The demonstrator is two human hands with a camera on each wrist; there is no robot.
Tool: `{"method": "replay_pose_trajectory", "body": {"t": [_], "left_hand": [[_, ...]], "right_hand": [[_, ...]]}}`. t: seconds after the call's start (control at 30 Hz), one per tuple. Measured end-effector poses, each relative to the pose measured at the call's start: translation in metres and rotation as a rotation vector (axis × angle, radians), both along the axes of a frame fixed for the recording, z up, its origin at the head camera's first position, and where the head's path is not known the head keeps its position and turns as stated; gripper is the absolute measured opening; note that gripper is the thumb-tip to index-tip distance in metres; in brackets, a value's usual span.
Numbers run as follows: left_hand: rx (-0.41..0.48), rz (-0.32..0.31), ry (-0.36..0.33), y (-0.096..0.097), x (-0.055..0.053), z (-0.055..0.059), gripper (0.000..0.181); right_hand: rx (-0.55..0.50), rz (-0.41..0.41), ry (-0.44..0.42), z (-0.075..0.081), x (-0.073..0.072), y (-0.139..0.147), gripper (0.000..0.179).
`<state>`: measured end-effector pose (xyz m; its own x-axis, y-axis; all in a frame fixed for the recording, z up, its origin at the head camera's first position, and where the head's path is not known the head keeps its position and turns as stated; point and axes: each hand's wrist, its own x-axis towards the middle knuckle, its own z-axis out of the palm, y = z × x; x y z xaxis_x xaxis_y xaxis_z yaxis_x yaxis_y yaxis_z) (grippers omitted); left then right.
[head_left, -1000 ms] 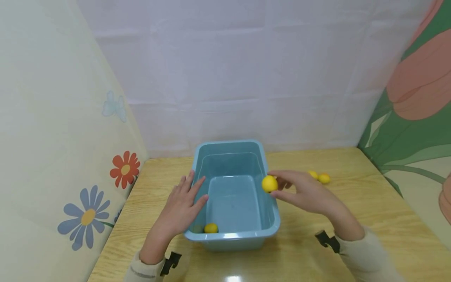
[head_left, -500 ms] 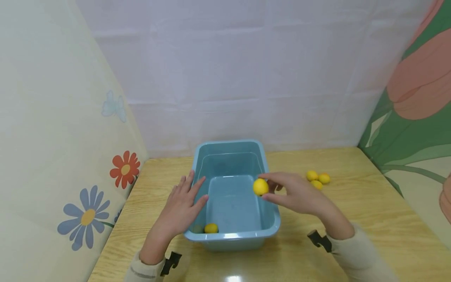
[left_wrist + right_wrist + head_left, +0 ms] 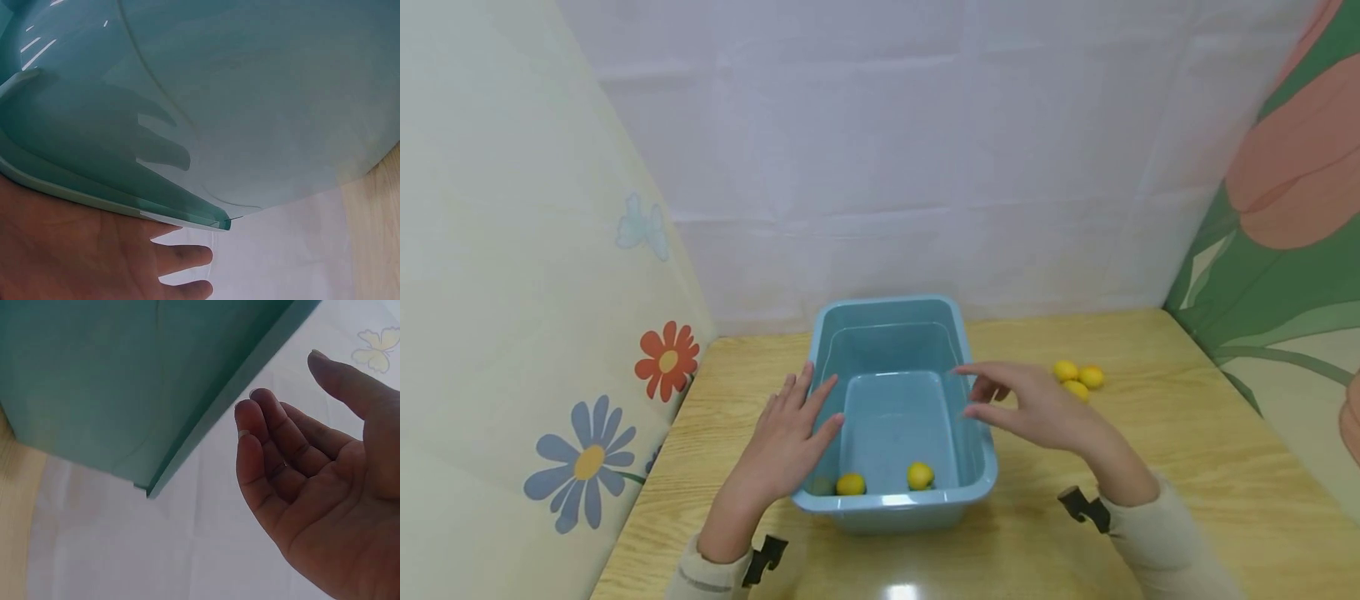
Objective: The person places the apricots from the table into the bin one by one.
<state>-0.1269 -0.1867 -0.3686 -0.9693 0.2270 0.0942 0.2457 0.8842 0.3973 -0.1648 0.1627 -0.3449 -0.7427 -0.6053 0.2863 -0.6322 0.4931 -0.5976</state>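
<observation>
A blue plastic basin stands on the wooden table. Inside, near its front wall, lie two small yellow fruits like lemons: a left fruit and a right fruit. My left hand rests on the basin's left rim with its fingers spread; the left wrist view shows the palm against the rim. Over the right rim hovers my right hand, thumb and index finger apart, nothing between them. In the right wrist view its fingers are loosely bent and the palm is bare.
Three more yellow fruits sit together on the table, right of the basin and beyond my right hand. A white cloth backdrop rises behind the table. Printed panels with flowers flank it, a left panel and a right panel.
My right hand carried a yellow fruit leftward over the basin's right side and let it go. That fruit now lies in the basin near the front. The left hand has stayed on the rim.
</observation>
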Motion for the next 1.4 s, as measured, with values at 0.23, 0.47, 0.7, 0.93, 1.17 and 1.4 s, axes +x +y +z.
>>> {"method": "replay_pose_trajectory", "body": {"t": [0.23,0.47,0.7,0.93,1.17,1.4], "left_hand": [[0.02,-0.003,0.01,0.001,0.0,0.0,0.06],[0.023,-0.005,0.012,0.001,0.0,0.0,0.061],[0.036,-0.01,0.012,0.0,0.0,-0.001,0.061],[0.043,-0.014,0.005,-0.001,0.0,-0.002,0.062],[0.04,-0.016,0.005,-0.001,0.0,-0.002,0.063],[0.038,-0.009,0.004,-0.001,0.0,-0.001,0.063]], "right_hand": [[0.022,-0.169,0.049,0.001,-0.015,0.04,0.041],[0.09,-0.263,0.025,-0.009,-0.026,0.075,0.043],[0.109,-0.321,-0.004,-0.03,-0.037,0.104,0.045],[0.112,-0.375,-0.088,-0.055,-0.051,0.132,0.048],[0.129,-0.452,-0.132,-0.079,-0.061,0.153,0.051],[0.15,-0.494,-0.188,-0.096,-0.07,0.166,0.058]]}}
